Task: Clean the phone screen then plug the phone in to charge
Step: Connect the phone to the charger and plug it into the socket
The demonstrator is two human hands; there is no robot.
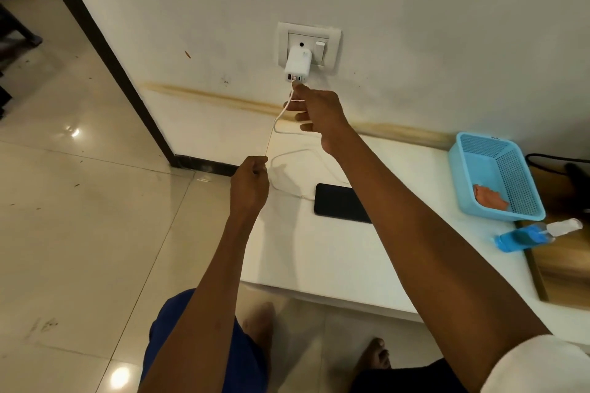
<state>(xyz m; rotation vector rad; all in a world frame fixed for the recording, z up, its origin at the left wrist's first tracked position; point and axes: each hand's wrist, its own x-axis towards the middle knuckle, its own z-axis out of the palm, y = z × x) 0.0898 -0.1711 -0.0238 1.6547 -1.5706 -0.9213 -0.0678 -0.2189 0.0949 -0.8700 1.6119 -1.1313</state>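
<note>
A black phone (341, 203) lies screen up on the low white ledge (319, 258), with a white cable (289, 158) running into its left end. The cable loops up to a white charger (298, 65) seated in the wall socket (309, 46). My right hand (316, 115) pinches the cable's plug right at the charger's bottom ports. My left hand (250, 183) is closed around a lower stretch of the same cable, left of the phone.
A blue plastic basket (498, 179) holding an orange cloth (490, 198) stands on the ledge at the right. A blue spray bottle (536, 234) lies in front of it. Glossy floor tiles and a dark door frame (127, 73) are to the left.
</note>
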